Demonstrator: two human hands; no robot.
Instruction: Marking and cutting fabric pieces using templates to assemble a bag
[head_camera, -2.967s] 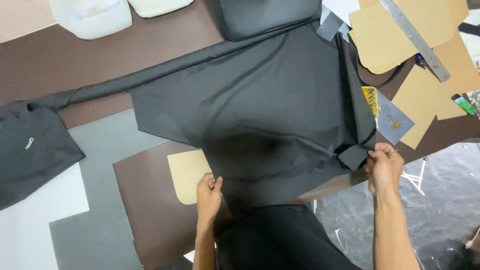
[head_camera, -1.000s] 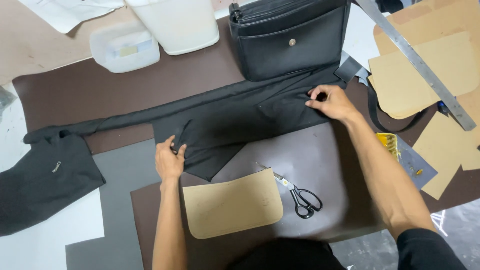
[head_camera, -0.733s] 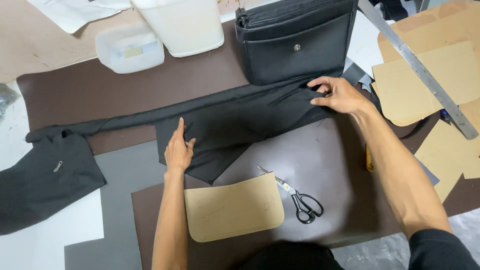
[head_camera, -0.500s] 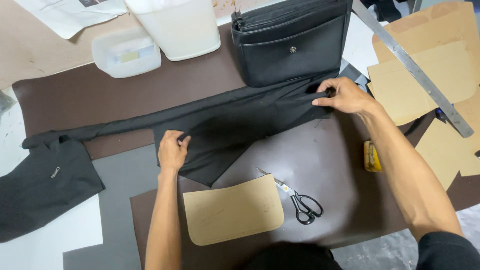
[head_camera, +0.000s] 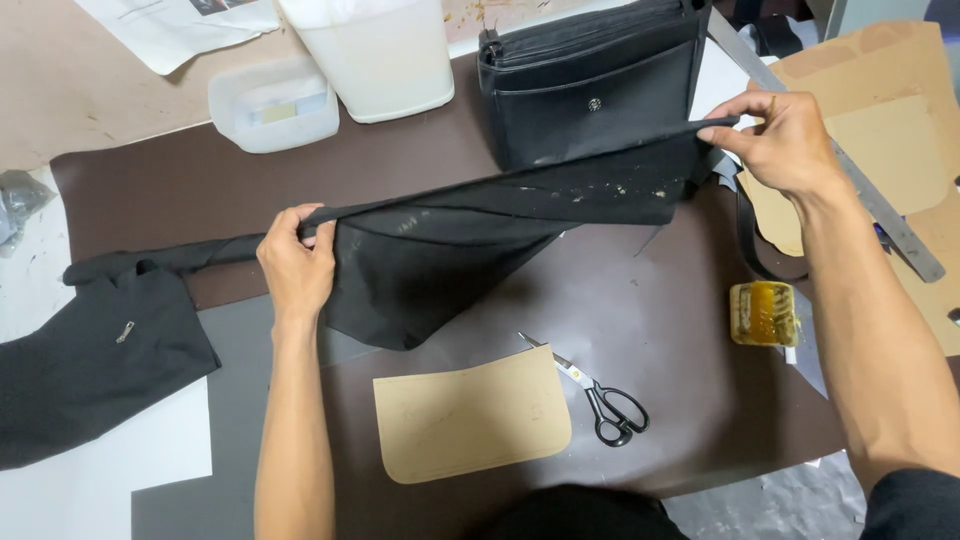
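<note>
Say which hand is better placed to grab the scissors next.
Right, probably. The scissors lie right of centre, handles pointing right, nearer the right hand's side. The left hand would have to cross the tan pattern piece. Both hands currently pinch the black fabric.

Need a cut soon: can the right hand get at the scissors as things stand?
Probably not yet: the right hand is pinching the black fabric taut. The scissors lie uncovered on the brown sheet, nothing over them.
</note>
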